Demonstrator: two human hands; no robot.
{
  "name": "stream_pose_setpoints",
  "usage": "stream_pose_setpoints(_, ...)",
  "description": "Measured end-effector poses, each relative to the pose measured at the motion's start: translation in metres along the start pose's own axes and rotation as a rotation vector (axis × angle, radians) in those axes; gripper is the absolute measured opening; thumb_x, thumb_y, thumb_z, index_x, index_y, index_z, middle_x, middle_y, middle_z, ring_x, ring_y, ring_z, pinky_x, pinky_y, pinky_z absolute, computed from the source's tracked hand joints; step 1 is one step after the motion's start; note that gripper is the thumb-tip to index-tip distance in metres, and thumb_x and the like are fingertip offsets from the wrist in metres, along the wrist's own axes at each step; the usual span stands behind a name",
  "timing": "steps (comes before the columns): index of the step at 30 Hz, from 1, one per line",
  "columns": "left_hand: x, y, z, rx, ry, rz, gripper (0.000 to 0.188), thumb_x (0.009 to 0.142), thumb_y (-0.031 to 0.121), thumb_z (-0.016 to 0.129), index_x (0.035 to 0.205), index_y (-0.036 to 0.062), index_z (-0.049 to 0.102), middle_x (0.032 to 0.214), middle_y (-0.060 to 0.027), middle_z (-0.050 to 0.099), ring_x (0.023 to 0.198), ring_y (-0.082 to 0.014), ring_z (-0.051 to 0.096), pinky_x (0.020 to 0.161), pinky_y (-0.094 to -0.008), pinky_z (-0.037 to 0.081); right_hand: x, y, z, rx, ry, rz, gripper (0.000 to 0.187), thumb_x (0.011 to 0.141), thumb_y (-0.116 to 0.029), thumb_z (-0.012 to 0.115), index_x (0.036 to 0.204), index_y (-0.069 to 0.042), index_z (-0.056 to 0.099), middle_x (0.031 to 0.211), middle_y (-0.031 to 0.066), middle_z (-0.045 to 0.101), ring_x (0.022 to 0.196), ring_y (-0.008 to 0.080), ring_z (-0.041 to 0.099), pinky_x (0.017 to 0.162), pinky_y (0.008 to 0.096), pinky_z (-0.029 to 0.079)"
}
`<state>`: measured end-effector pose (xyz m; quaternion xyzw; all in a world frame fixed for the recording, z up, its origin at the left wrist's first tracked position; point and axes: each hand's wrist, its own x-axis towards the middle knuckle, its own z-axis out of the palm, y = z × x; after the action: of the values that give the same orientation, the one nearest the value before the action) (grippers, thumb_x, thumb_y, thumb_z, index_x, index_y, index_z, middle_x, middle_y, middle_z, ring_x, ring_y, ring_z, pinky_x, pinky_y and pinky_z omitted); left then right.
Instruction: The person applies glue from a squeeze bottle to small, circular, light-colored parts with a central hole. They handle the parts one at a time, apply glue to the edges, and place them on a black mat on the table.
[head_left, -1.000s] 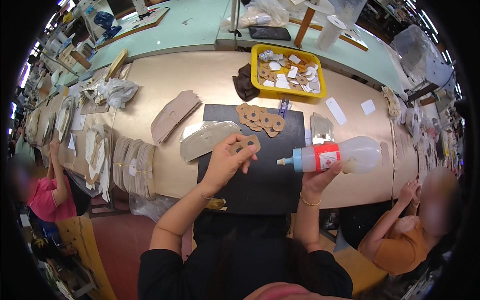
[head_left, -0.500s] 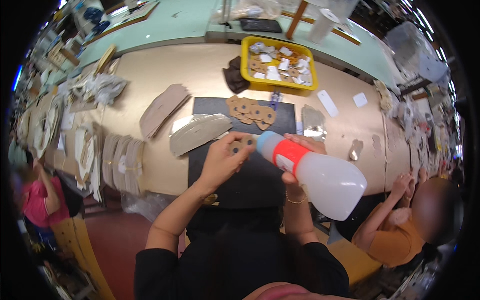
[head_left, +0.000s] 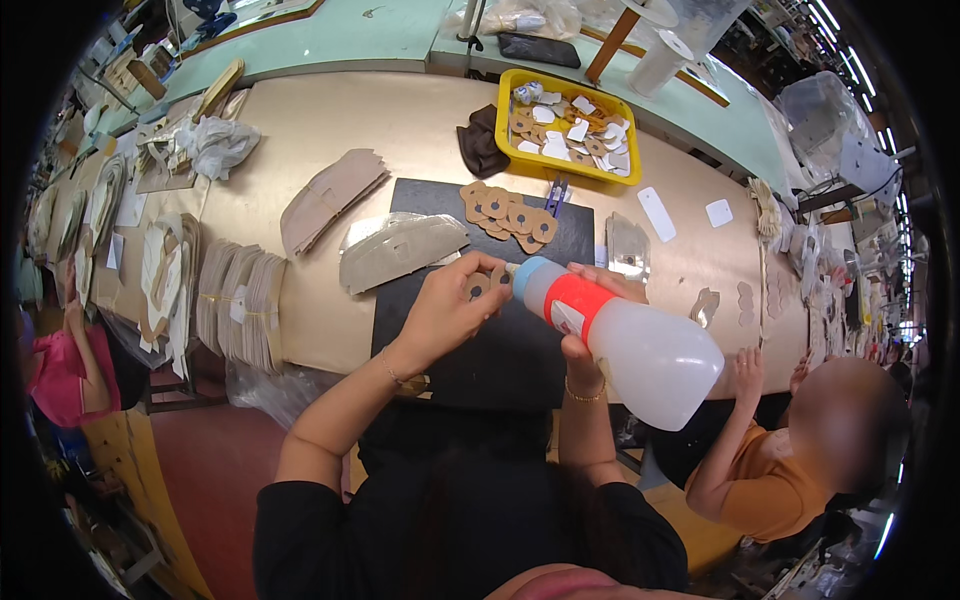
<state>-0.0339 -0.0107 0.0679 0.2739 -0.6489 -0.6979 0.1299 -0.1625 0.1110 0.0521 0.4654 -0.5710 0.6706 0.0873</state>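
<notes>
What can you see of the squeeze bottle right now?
The bottle is translucent white plastic, pale inside, with a red band near the neck and a light blue cap. It lies tilted, base toward the camera, cap aimed at the small tan piece pinched in the left hand. The right hand grips it around the band, above the black mat.
</notes>
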Motion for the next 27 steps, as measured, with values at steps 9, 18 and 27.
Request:
stream_pose_setpoints(9,0.007,-0.010,-0.009,-0.263,-0.101,-0.062,0.021,0.091,0.019,0.057,0.102,0.0018,0.053,0.067,-0.0047,0.058,0.046,-0.0058,0.048,0.045,-0.0188,0.037,0.007,-0.002,-0.010,-0.067,0.120,-0.008,0.082,0.067,-0.068,0.065,0.107,0.002,0.050,0.098,0.0158,0.060,0.087,0.0281,0.064,0.079,0.0360,0.052)
stream_pose_setpoints(18,0.007,-0.006,-0.004,-0.138,0.034,-0.012,0.018,0.092,0.019,0.055,0.100,0.0032,0.053,0.064,-0.0026,0.056,0.048,-0.0056,0.046,0.045,-0.0192,0.035,-0.002,-0.013,-0.012,0.054,-0.036,0.060,0.081,0.067,-0.063,0.070,0.109,0.002,0.049,0.097,0.0143,0.057,0.089,0.0293,0.063,0.079,0.0392,0.053)
stream_pose_setpoints(27,0.004,-0.003,0.003,-0.076,0.069,0.104,0.016,0.092,0.018,0.055,0.099,0.0040,0.055,0.064,0.0008,0.054,0.058,-0.0035,0.047,0.051,-0.0189,0.037,-0.007,-0.009,-0.009,0.206,0.017,0.129,0.078,0.064,-0.058,0.076,0.108,0.001,0.051,0.099,0.0135,0.057,0.089,0.0248,0.062,0.079,0.0356,0.052)
